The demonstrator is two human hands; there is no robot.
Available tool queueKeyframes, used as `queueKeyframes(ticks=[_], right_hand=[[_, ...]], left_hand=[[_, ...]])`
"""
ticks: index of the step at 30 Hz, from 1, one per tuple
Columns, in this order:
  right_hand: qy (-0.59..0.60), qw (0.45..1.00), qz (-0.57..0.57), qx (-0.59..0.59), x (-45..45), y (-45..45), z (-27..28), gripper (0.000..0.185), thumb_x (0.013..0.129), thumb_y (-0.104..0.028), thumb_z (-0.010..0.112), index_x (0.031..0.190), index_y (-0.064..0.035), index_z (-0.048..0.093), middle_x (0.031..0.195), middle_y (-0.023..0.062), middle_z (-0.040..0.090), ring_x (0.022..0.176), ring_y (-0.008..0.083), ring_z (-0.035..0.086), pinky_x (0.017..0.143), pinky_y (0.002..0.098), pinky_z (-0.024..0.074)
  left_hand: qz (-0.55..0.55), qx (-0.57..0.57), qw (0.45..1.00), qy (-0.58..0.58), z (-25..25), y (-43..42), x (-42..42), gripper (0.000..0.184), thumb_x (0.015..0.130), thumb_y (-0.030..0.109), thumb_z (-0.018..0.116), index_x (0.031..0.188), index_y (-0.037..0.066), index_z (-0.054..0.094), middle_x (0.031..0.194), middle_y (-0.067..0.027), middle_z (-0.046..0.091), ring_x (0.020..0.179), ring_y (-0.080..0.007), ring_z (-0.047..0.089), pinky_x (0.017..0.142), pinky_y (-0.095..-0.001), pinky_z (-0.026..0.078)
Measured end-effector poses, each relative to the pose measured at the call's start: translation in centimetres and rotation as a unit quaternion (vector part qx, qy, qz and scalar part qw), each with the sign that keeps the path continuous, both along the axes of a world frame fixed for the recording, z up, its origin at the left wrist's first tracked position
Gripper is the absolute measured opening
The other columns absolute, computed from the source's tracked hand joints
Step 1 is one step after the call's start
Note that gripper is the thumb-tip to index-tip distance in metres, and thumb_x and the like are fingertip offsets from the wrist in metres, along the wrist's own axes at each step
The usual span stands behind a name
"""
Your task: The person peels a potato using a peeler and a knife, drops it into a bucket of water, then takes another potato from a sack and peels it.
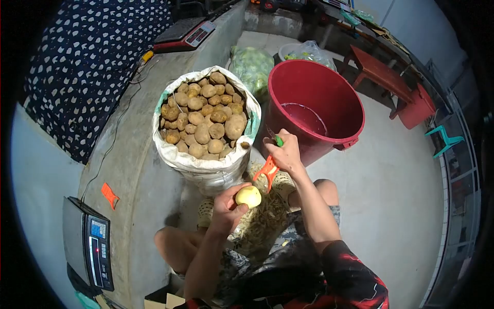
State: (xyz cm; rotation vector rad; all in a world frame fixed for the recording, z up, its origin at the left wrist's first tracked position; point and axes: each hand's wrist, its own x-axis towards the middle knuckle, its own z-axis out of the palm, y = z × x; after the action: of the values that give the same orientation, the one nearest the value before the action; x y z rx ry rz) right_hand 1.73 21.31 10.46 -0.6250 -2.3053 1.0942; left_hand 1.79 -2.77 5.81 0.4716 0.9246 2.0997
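My left hand [226,208] is closed around a peeled, pale yellow potato [249,196] above my lap. Close to it on the right, my right hand [286,153] grips an orange peeler [267,172], its head pointing down toward the potato but apart from it. A small green handle [279,140] with a dark, blade-like tip also shows at the fingers of that hand. Unpeeled brown potatoes [203,133] fill a white woven sack [175,161] in front of me. Peelings [261,222] lie in a heap between my feet.
A large red tub [334,98] with some liquid stands beside the sack. Behind it are a bag of green produce [251,66] and a wooden bench [378,72]. Left, a ledge holds a digital scale [98,250], an orange peeler-like tool [109,195] and a red scale [185,35].
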Motion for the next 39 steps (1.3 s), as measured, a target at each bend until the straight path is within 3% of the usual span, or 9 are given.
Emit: queueKeyframes(ticks=[4,10,14,18,20,28,32,36,39], right_hand=[[0.108,0.960,0.139,0.217,1.4,-2.1,2.8,0.027,0.061,-0.026,0.072,0.065,-0.0002,0.065,0.065,0.0168,0.049,0.061,0.0331,0.051,0.057,0.0423,0.0389],[-0.018,0.999,0.030,0.021,-0.1,0.6,-0.5,0.027,0.060,-0.026,0.073,0.066,-0.0007,0.065,0.066,0.0173,0.051,0.063,0.0346,0.054,0.059,0.0428,0.0419],[0.052,0.957,0.156,0.239,1.9,-2.6,4.3,0.032,0.065,-0.032,0.071,0.065,-0.0005,0.064,0.065,0.0177,0.052,0.064,0.0355,0.054,0.058,0.0442,0.0426],[0.011,0.969,0.072,0.238,0.4,0.1,0.8,0.032,0.066,-0.034,0.070,0.064,-0.0021,0.065,0.066,0.0188,0.053,0.067,0.0345,0.054,0.064,0.0434,0.0415],[-0.119,0.991,0.053,0.024,0.0,1.7,-1.0,0.028,0.067,-0.033,0.070,0.066,-0.0056,0.068,0.067,0.0183,0.056,0.072,0.0307,0.054,0.072,0.0412,0.0383],[-0.018,0.974,0.063,0.215,0.6,-1.1,1.7,0.030,0.063,-0.026,0.071,0.063,0.0017,0.060,0.064,0.0175,0.048,0.069,0.0324,0.050,0.067,0.0425,0.0385],[-0.113,0.991,0.069,-0.004,0.1,0.7,0.1,0.027,0.068,-0.034,0.070,0.064,-0.0070,0.069,0.066,0.0182,0.057,0.072,0.0333,0.057,0.068,0.0440,0.0383],[-0.026,0.973,0.112,0.201,2.0,-3.2,5.0,0.029,0.068,-0.033,0.069,0.067,-0.0040,0.069,0.068,0.0174,0.058,0.071,0.0349,0.057,0.069,0.0460,0.0410],[-0.022,0.980,0.059,0.187,0.5,-0.9,1.0,0.035,0.069,-0.033,0.070,0.064,0.0007,0.062,0.066,0.0177,0.052,0.065,0.0356,0.051,0.064,0.0465,0.0388]], left_hand=[[-0.004,-0.014,1.000,0.021,0.3,0.2,0.0,0.059,0.081,-0.005,0.069,0.135,-0.009,0.045,0.123,-0.0145,0.058,0.112,-0.0196,0.058,0.098,-0.0328,0.046],[-0.022,-0.037,0.998,0.054,0.4,-0.3,-0.2,0.060,0.081,0.000,0.073,0.134,-0.010,0.045,0.123,-0.0138,0.059,0.110,-0.0185,0.059,0.096,-0.0313,0.048],[-0.008,-0.029,0.999,0.029,0.3,-0.2,0.0,0.062,0.080,-0.001,0.075,0.134,-0.010,0.045,0.122,-0.0134,0.060,0.109,-0.0181,0.059,0.095,-0.0305,0.048],[-0.021,-0.057,0.996,0.062,1.0,-0.3,0.0,0.063,0.078,-0.004,0.076,0.133,-0.010,0.045,0.122,-0.0143,0.060,0.110,-0.0179,0.059,0.096,-0.0305,0.048],[-0.034,-0.070,0.994,0.074,1.1,-0.5,-0.1,0.064,0.078,-0.005,0.076,0.133,-0.010,0.045,0.122,-0.0146,0.060,0.110,-0.0179,0.059,0.096,-0.0307,0.048],[-0.025,-0.077,0.994,0.071,0.8,0.0,0.2,0.065,0.077,-0.004,0.076,0.133,-0.011,0.044,0.121,-0.0143,0.060,0.110,-0.0185,0.060,0.097,-0.0312,0.049],[-0.022,-0.039,0.998,0.048,0.0,0.0,-0.1,0.065,0.078,-0.004,0.076,0.134,-0.011,0.044,0.122,-0.0137,0.059,0.110,-0.0186,0.059,0.097,-0.0311,0.048],[0.015,-0.010,1.000,0.017,-0.3,0.3,0.1,0.064,0.079,-0.002,0.075,0.134,-0.010,0.044,0.122,-0.0133,0.059,0.110,-0.0190,0.059,0.097,-0.0314,0.047],[0.005,-0.007,1.000,0.020,-0.2,0.1,0.1,0.063,0.079,0.000,0.074,0.134,-0.010,0.045,0.122,-0.0136,0.059,0.111,-0.0196,0.059,0.098,-0.0319,0.046]])
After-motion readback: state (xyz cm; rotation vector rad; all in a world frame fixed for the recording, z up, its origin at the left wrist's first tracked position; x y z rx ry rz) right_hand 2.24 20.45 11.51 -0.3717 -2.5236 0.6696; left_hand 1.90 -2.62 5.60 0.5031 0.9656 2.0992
